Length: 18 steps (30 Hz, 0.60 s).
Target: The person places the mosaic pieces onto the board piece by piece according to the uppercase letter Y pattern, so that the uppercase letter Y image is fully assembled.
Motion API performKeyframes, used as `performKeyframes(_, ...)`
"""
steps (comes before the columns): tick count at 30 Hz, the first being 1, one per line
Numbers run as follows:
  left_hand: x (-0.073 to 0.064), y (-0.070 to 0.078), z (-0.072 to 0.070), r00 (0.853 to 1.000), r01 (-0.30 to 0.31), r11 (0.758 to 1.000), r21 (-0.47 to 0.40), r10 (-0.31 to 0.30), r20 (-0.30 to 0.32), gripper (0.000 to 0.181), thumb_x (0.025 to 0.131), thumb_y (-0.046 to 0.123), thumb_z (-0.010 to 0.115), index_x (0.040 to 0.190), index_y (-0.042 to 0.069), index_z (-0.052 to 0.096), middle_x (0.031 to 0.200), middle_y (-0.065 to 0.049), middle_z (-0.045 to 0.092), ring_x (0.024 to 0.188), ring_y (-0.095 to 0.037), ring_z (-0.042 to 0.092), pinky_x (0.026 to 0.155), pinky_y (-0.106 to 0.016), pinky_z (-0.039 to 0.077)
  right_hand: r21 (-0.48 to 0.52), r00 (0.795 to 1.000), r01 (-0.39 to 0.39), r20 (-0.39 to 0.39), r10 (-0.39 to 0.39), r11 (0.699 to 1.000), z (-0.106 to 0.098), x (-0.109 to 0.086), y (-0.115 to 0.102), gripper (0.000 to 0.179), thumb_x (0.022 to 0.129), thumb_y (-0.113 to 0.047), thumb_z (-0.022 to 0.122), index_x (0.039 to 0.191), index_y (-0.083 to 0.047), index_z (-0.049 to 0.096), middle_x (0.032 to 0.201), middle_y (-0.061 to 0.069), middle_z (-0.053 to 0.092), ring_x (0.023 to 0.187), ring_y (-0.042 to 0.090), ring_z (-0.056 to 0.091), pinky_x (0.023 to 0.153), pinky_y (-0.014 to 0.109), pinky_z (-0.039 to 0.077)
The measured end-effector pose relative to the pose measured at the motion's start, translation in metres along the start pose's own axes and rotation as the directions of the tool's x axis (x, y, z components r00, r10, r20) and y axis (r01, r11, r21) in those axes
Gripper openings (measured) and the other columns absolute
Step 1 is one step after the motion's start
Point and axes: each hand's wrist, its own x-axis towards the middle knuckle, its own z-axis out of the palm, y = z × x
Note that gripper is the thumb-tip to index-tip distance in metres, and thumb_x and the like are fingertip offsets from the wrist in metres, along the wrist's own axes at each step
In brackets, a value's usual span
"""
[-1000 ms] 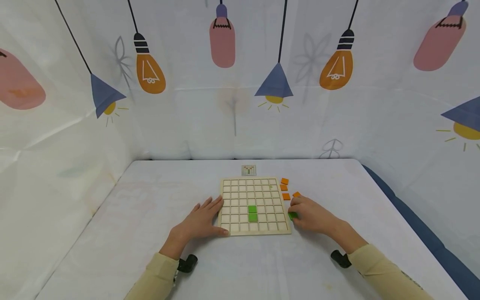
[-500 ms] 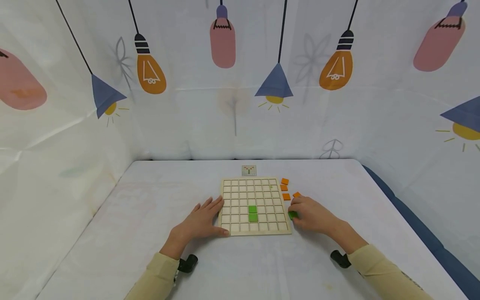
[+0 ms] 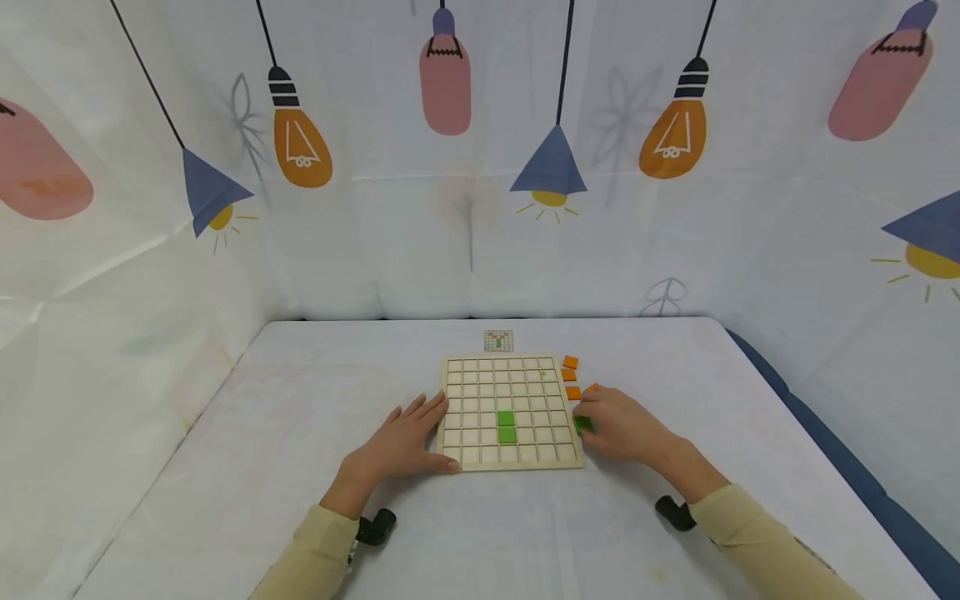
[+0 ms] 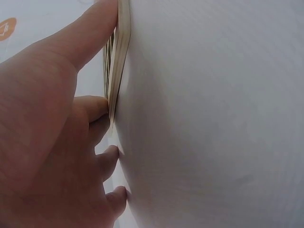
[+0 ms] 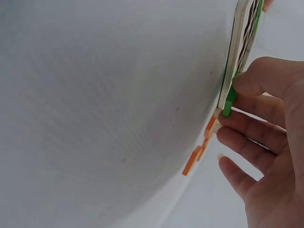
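Note:
A square wooden board (image 3: 468, 390) with a grid of recessed cells lies on the white table. Two green tiles (image 3: 506, 426) sit one below the other in its lower middle cells. Fingers spread, my left hand (image 3: 393, 446) rests along the board's left edge, its thumb at the near left corner. Just beyond the right edge, my right hand (image 3: 626, 427) pinches another green tile (image 5: 230, 100) between thumb and fingers; in the right wrist view this tile is tilted beside the board's side. Part of it is hidden by the thumb.
Several orange tiles (image 3: 573, 392) lie right of the board, one partly hidden behind my right hand. A small card with a printed grid pattern (image 3: 498, 340) lies behind the board. A patterned curtain (image 3: 375, 250) hangs behind the table.
My right hand has shifted slightly left and up, bringing the pinched green tile closer to the board's right edge. The left hand has kept its place.

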Motion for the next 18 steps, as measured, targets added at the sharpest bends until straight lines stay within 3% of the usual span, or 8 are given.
performKeyframes(5, -0.001, 0.002, -0.002, 1.0, 0.002, 1.0, -0.003, -0.002, 0.005, 0.105, 0.079, 0.063, 0.074, 0.159, 0.015, 0.026, 0.167, 0.0, 0.021, 0.155, -0.032, 0.016, 0.122, -0.061, 0.017, 0.002, 1.0, -0.017, -0.006, 0.017, 1.0, 0.002, 0.003, -0.002, 0.011, 0.082, -0.014, 0.074, 0.092, -0.015, 0.075, 0.085, -0.008, 0.061, 0.08, 0.008, 0.048, 0.078, 0.031, 0.049)
performKeyframes(18, -0.002, 0.003, -0.003, 1.0, 0.013, 1.0, -0.006, -0.013, 0.012, 0.105, 0.079, 0.061, 0.075, 0.159, 0.015, 0.026, 0.167, 0.001, 0.021, 0.155, -0.032, 0.016, 0.122, -0.061, 0.017, 0.025, 0.999, -0.019, -0.045, 0.02, 1.0, -0.001, 0.013, -0.007, 0.016, 0.079, -0.01, 0.069, 0.093, -0.01, 0.076, 0.087, -0.004, 0.063, 0.077, 0.01, 0.045, 0.073, 0.029, 0.045)
